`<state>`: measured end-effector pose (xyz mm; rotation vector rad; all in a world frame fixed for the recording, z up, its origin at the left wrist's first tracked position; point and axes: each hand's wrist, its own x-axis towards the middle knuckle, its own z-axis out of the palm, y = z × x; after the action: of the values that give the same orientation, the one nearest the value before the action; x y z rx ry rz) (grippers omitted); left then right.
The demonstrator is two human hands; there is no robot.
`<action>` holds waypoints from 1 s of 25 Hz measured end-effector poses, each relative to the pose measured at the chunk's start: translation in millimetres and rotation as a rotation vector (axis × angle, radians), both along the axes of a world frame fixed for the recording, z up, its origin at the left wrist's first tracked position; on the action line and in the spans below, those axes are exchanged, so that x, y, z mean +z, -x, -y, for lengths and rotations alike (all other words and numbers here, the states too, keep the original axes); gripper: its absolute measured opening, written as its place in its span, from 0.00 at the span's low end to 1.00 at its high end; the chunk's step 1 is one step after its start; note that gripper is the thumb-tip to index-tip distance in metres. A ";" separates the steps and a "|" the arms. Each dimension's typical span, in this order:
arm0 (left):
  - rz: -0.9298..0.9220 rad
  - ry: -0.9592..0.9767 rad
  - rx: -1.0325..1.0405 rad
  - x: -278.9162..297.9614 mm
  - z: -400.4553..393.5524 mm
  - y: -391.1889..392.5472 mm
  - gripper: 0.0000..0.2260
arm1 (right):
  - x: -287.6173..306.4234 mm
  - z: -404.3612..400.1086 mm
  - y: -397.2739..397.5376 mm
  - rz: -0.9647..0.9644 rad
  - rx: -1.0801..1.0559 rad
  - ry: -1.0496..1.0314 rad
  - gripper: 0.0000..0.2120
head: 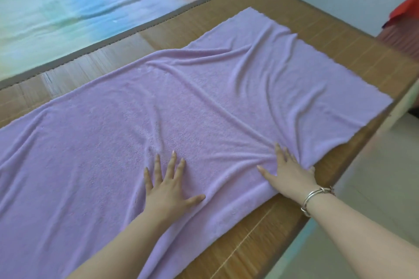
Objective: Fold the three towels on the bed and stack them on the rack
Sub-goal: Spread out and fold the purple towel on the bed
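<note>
We spread towel (181, 102) flat on bed mat (317, 36), so fold goes clean. Left hand (167, 186) flat, fingers splayed, pins middle; right hand (288, 170) flat, smooths wrinkles at near edge. Neither grips.

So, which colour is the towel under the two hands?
The towel is plain light purple, lilac, with no pattern; the head view shows it clearly.

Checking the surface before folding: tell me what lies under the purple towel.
The purple towel lies on a brown bamboo mat, visible around its edges. Whatever lies beneath its middle is covered.
</note>
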<state>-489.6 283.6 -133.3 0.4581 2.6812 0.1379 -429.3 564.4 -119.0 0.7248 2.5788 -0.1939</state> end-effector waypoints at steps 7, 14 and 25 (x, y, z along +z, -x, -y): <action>-0.058 -0.082 -0.019 35.1 -122.4 77.1 0.38 | 19.1 -87.8 73.3 -0.392 0.096 -0.109 0.22; -0.024 -0.167 0.007 28.3 -329.3 167.2 0.31 | 9.8 -262.5 134.5 -0.503 -0.016 0.013 0.20; 0.176 -0.476 -0.052 19.8 -545.5 246.3 0.25 | -3.5 -418.4 198.4 -0.286 -0.297 0.142 0.20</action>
<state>-735.8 829.1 -113.4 0.6234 2.4482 0.7727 -627.7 982.9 -122.5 1.0925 2.6710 -0.6085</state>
